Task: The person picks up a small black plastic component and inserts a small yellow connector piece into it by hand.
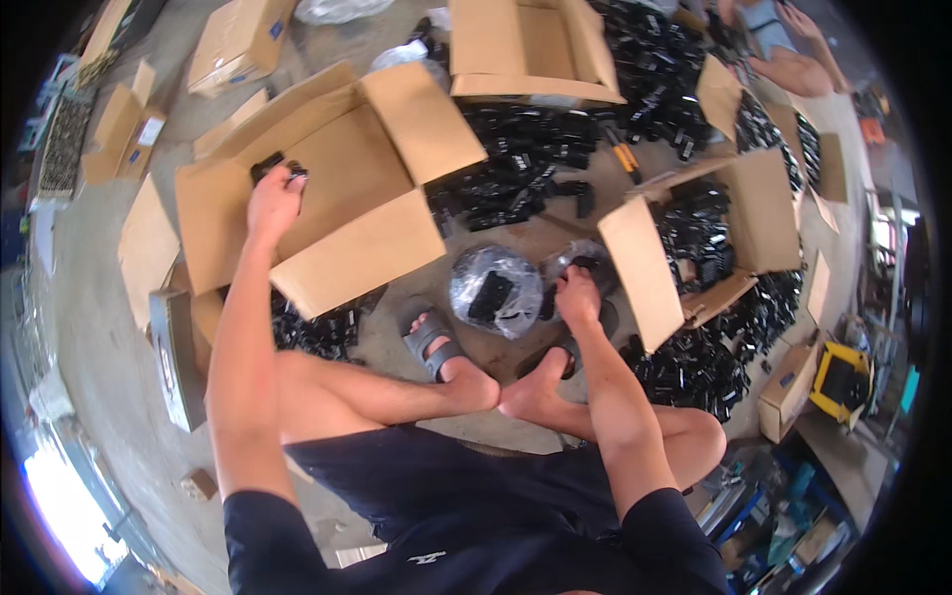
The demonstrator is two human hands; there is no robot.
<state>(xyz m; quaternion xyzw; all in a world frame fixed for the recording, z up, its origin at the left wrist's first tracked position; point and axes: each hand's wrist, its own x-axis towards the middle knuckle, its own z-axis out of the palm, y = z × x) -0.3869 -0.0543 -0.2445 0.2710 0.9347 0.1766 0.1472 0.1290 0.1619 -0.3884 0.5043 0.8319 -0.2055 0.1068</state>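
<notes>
My left hand [275,203] is raised over the left part of a large open cardboard box [337,149], its fingers closed on a small black part [266,167]. The part's exact kind cannot be made out. Down by my right foot, my right hand [578,297] has its fingers curled at a crumpled see-through plastic bag [592,250] with dark pieces in it. What the fingertips grip there is hidden. Just left of that hand rests another see-through plastic bag [521,315], bundled round, with a black part [490,296] on it.
Heaps of black parts [516,149] cover the floor beyond my feet and to the right. An open cardboard box [764,213] at right holds more. Another open box [535,45] stands ahead. An orange-handled tool [625,159] lies among the parts. Another person [783,45] sits far right.
</notes>
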